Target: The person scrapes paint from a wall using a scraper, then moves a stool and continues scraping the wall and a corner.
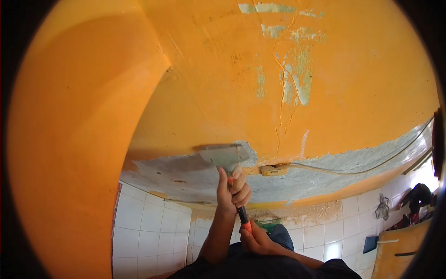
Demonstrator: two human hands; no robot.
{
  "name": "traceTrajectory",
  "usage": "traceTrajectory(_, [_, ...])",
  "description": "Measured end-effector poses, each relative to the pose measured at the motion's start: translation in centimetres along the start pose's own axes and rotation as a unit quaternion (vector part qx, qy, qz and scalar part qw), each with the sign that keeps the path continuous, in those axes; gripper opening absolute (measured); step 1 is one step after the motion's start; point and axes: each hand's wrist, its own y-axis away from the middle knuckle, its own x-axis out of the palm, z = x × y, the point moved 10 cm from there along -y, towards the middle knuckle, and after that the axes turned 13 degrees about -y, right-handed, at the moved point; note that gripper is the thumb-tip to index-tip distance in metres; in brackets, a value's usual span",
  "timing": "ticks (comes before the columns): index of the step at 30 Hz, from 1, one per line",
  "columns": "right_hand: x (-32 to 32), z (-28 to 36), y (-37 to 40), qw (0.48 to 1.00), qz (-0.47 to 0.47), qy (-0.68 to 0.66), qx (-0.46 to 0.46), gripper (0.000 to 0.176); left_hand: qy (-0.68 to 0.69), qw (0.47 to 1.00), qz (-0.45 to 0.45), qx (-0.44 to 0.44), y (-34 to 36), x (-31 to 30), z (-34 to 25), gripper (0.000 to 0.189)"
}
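Observation:
A wide-bladed scraper (225,156) lies with its metal blade against the orange wall (209,111), its edge at the border between paint and bare grey plaster. My left hand (233,190) is wrapped round the upper part of its black and red handle, just below the blade. Lower down, my right hand (255,239) grips the red end of the handle. Close to the right of the blade sits a small yellowish socket box (273,170) on the wall, with a cable (334,173) running off to the right.
Above, patches of pale green undercoat (297,76) show beside cracks in the paint. An orange wall edge (93,139) juts out at left. White tiles (144,223) cover the area below. Dark items (416,200) and an orange surface (402,251) stand at lower right.

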Motion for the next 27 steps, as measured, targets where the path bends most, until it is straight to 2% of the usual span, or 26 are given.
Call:
traceTrajectory(3, [0.1,-0.1,-0.4,0.999,0.033,0.007,-0.016,0.024,-0.002,1.0,-0.007,-0.002,0.4,-0.4,0.4,0.053])
traceTrajectory(5, [-1.0,-1.7,-0.5,1.0,-0.004,0.03,0.005,0.024,-0.006,1.0,-0.003,-0.013,1.2,-2.1,0.9,0.052])
traceTrajectory(8, [-1.0,-1.1,-0.5,0.999,0.002,0.048,0.016,0.024,0.019,1.0,-0.016,0.005,2.5,-4.0,1.7,0.052])
traceTrajectory(10, [-0.5,-1.5,-0.5,0.998,0.011,0.056,0.024,0.024,0.014,1.0,-0.022,0.005,1.8,-2.8,0.4,0.052])
traceTrajectory(13, [-0.5,-2.3,-1.4,0.999,0.027,0.035,-0.025,0.024,0.002,1.0,-0.028,0.001,2.2,-3.9,0.7,0.053])
traceTrajectory(15, [-1.0,-4.0,-1.1,1.0,0.027,-0.001,0.008,0.025,-0.018,0.996,-0.082,-0.012,3.3,-5.8,2.0,0.052])
traceTrajectory(19, [-0.1,-4.0,-1.3,0.998,0.051,0.035,-0.012,0.025,-0.001,0.999,-0.031,0.015,2.3,-3.6,0.1,0.052])
traceTrajectory(21, [-0.3,-3.4,-1.8,0.998,0.034,0.043,-0.011,0.025,-0.007,0.999,-0.043,0.011,2.7,-4.1,0.4,0.053])
traceTrajectory(23, [-0.5,-3.5,-1.7,0.998,0.036,0.039,-0.027,0.023,-0.033,0.995,-0.093,-0.001,3.6,-6.3,1.3,0.052])
traceTrajectory(25, [-0.6,-2.8,-1.8,0.998,0.032,0.038,-0.04,0.021,-0.02,0.997,-0.08,-0.003,3.1,-5.5,1.1,0.052])
traceTrajectory(27, [0.7,-2.9,-1.4,0.997,0.078,0.012,-0.009,0.022,-0.006,0.998,-0.061,0.002,2.9,-4.3,0.2,0.051])
